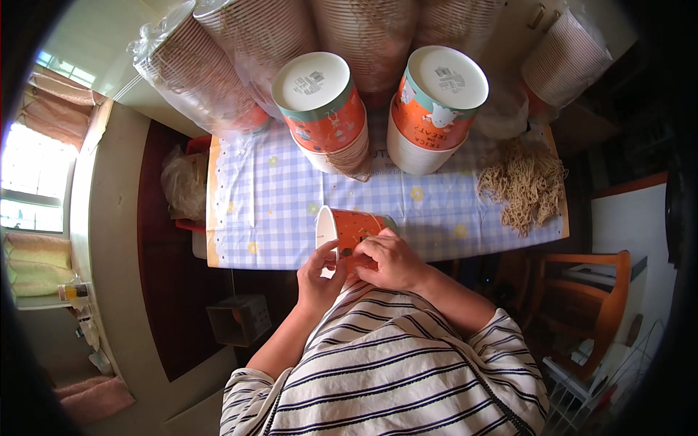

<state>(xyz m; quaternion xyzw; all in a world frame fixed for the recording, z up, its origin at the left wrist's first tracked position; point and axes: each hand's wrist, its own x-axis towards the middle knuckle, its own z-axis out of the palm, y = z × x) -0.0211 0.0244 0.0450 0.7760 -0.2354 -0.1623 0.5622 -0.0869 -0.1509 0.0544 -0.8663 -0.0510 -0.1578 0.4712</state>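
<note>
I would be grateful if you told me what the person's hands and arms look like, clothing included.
The left hand and right hand are ungloved, and the forearms are bare. The sleeves are whitish with narrow dark stripes, matching the shirt.

From here I count one orange bucket (363, 227) at mid-frame, two upturned bucket stacks (331, 123) (434, 120) above it, and five wrapped stacks (193, 69) (258, 47) (363, 47) (459, 25) (566, 59) showing along the top. Right of centre: one string heap (522, 185), one wooden chair (616, 291).
</note>
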